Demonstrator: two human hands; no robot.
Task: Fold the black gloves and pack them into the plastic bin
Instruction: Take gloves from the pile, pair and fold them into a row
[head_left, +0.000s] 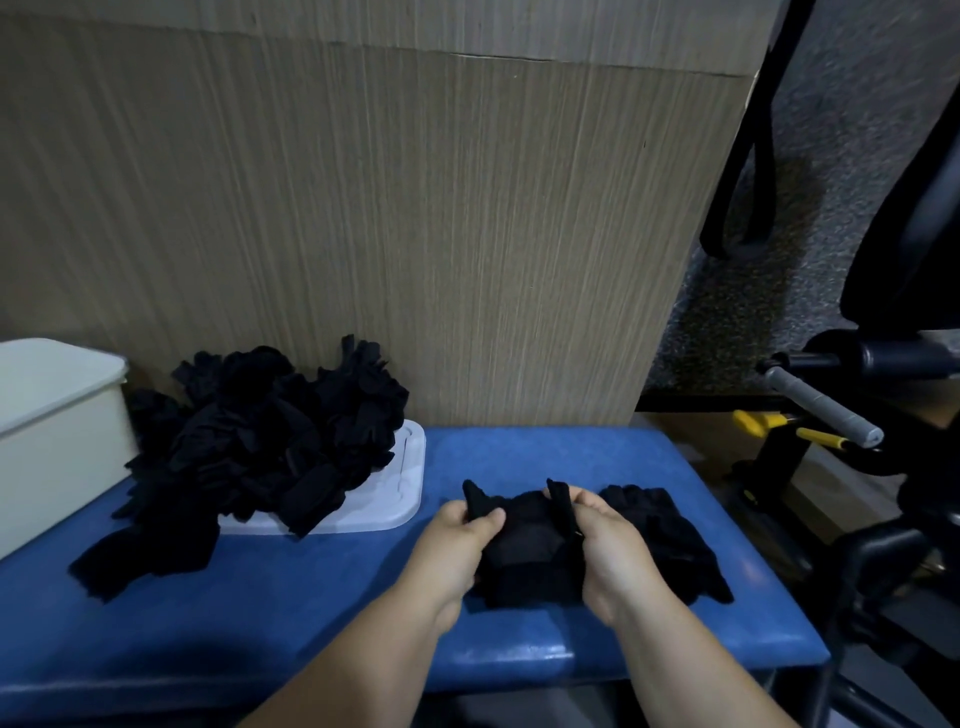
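Bare left hand (457, 540) and right hand (608, 551) hovered over padded blue bench (260, 597), both sets of fingers curled, pinching a black fabric glove (524, 535) between them, more black gloves (670, 540) just right, loose black glove heap (260, 441) on flat white plastic lid (400, 499), cream plastic bin (57, 441) far left.

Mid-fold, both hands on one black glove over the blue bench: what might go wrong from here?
1. The left hand and right hand pinch only the black glove by its upper edges; the fold may spring open on release.
2. The loose gloves beside the right hand lie near the right end of the bench and could get swept off.
3. The glove pile overhangs its white lid; pulling one may drag others.
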